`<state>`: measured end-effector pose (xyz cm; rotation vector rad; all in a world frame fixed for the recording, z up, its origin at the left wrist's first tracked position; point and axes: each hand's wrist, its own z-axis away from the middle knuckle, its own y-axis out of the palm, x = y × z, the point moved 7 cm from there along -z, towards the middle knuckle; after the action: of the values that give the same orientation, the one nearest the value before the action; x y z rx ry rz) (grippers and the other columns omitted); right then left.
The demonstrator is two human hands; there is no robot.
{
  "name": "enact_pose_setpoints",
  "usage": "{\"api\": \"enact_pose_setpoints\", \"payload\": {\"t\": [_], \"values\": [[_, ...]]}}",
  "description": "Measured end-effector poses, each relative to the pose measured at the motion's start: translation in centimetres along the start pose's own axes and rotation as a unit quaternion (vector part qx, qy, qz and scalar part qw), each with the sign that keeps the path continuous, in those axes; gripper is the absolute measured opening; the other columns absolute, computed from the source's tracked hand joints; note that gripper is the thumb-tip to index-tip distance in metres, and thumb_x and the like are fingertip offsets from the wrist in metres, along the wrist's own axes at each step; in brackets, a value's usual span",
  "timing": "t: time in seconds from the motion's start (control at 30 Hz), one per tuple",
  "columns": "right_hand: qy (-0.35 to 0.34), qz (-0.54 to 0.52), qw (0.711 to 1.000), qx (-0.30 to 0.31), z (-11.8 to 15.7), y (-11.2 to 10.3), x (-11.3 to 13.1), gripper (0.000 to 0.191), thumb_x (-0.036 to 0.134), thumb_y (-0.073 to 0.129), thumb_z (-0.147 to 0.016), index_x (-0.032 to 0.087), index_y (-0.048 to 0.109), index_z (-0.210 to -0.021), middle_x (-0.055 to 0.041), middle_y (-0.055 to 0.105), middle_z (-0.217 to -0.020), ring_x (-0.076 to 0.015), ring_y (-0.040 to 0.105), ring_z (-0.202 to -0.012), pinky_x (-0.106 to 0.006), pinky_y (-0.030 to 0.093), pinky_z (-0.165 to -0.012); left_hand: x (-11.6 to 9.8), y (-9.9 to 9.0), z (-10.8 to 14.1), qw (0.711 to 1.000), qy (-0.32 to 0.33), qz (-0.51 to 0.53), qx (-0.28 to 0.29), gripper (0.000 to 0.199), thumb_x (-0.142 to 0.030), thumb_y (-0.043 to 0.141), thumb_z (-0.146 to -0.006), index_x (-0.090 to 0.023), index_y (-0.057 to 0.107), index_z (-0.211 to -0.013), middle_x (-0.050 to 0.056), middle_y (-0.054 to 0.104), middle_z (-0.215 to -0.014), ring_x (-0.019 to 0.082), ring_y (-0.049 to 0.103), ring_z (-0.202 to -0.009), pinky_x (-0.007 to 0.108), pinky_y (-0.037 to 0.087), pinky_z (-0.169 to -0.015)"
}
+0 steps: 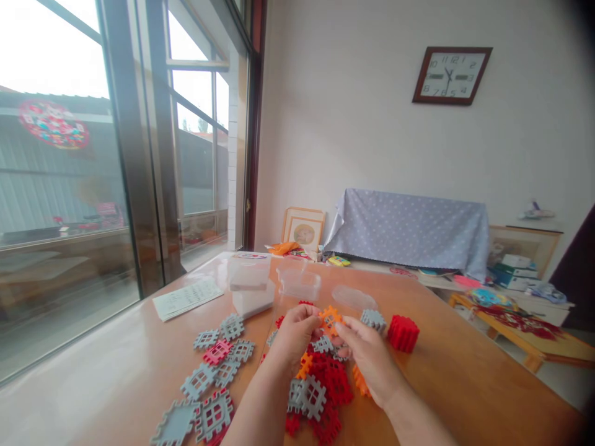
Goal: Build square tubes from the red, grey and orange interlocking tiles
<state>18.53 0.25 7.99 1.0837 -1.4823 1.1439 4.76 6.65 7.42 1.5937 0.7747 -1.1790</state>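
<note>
Warm brown wood forms the long table (465, 371) that fills the lower half of the frame, set beside tall windows on the left, with a white wall and a brown-framed rectangular wall clock (451, 75) at upper right.

At lower centre, the left hand (294, 337) and the right hand (367, 356) meet over a small orange plastic square tile with notched edges (330, 319), both pinching it between fingertips just above the pile of red, grey and orange interlocking tiles (320, 390). Judging by the grip, the piece is best held by its corners, so the notches stay free, and slid squarely rather than forced.

A finished red plastic cube built of tiles (403, 332) stands just right of the hands. Flat grey and pink tiles (218, 365) lie scattered at lower left. Clear plastic containers (297, 282) and a printed paper sheet (187, 298) sit beyond, towards the frame's centre. A grey dotted cloth (409, 226) covers furniture against the wall.
</note>
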Motion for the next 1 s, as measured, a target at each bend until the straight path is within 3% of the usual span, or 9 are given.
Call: {"api": "enact_pose_setpoints", "payload": {"t": [0.1, 0.17, 0.33, 0.5, 0.7, 0.83, 1.0], "values": [[-0.086, 0.114, 0.990, -0.014, 0.7, -1.5, 1.7, 0.055, 0.039, 0.058, -0.087, 0.026, 0.051, -0.140, -0.0078, 0.058, -0.140, -0.0260, 0.057, -0.122, -0.038, 0.052, -0.091, 0.0, 0.3, 0.2, 1.000, -0.012, -0.002, 0.020, 0.016, -0.025, 0.071, -0.068, -0.017, 0.060, -0.077, -0.004, 0.055, -0.060, 0.008, 0.048, -0.052, 0.022, 0.032, -0.053], [-0.151, 0.210, 0.966, -0.002, 1.3, -2.1, 3.1, 0.061, 0.029, 0.060, -0.084, 0.030, 0.048, -0.144, -0.0052, 0.051, -0.149, -0.0253, 0.049, -0.133, -0.040, 0.046, -0.102, 0.1, 0.7, 0.4, 0.999, -0.022, -0.009, 0.038, 0.016, -0.023, 0.071, -0.068, -0.017, 0.061, -0.079, -0.004, 0.055, -0.062, 0.008, 0.048, -0.051, 0.022, 0.031, -0.052], [-0.225, 0.350, 0.906, 0.075, 2.1, -2.6, 4.9, 0.058, 0.019, 0.063, -0.077, 0.031, 0.060, -0.134, -0.0038, 0.061, -0.137, -0.0249, 0.051, -0.130, -0.042, 0.036, -0.114, 0.3, 2.1, 1.2, 0.996, -0.044, -0.005, 0.077, 0.025, -0.023, 0.076, -0.067, -0.017, 0.063, -0.087, -0.003, 0.059, -0.068, 0.007, 0.051, -0.053, 0.021, 0.034, -0.055], [-0.181, 0.338, 0.919, 0.086, 1.6, -6.1, 3.8, 0.057, 0.022, 0.067, -0.076, 0.028, 0.061, -0.132, -0.0063, 0.063, -0.133, -0.0266, 0.055, -0.125, -0.043, 0.042, -0.109, 0.5, 3.1, 1.5, 0.994, -0.061, -0.009, 0.091, 0.039, -0.035, 0.081, -0.070, -0.018, 0.062, -0.098, 0.002, 0.068, -0.083, 0.011, 0.061, -0.067, 0.024, 0.041, -0.066], [-0.069, 0.298, 0.947, 0.092, 1.6, -11.0, -0.4, 0.066, 0.030, 0.070, -0.076, 0.030, 0.053, -0.140, -0.0080, 0.058, -0.141, -0.0291, 0.051, -0.132, -0.049, 0.038, -0.112, 0.7, 1.8, 0.9, 0.994, -0.066, -0.085, 0.033, 0.039, -0.043, 0.077, -0.073, -0.018, 0.061, -0.099, 0.004, 0.070, -0.092, 0.013, 0.061, -0.075, 0.024, 0.039, -0.067], [-0.051, 0.284, 0.953, 0.092, 1.8, -12.0, -2.0, 0.066, 0.031, 0.071, -0.075, 0.030, 0.054, -0.139, -0.0091, 0.058, -0.140, -0.0297, 0.051, -0.132, -0.051, 0.038, -0.112, 0.6, 1.5, 0.7, 0.994, -0.061, -0.093, 0.026, 0.037, -0.043, 0.077, -0.073, -0.018, 0.061, -0.096, 0.004, 0.069, -0.091, 0.013, 0.061, -0.076, 0.023, 0.038, -0.066], [-0.058, 0.277, 0.953, 0.105, 2.1, -12.1, -2.3, 0.069, 0.031, 0.075, -0.074, 0.031, 0.054, -0.140, -0.0085, 0.057, -0.140, -0.0288, 0.052, -0.131, -0.049, 0.037, -0.113, 0.2, 1.3, 0.6, 0.993, -0.059, -0.099, 0.021, 0.035, -0.042, 0.077, -0.074, -0.018, 0.061, -0.095, 0.002, 0.069, -0.089, 0.014, 0.062, -0.077, 0.024, 0.040, -0.067]]}}
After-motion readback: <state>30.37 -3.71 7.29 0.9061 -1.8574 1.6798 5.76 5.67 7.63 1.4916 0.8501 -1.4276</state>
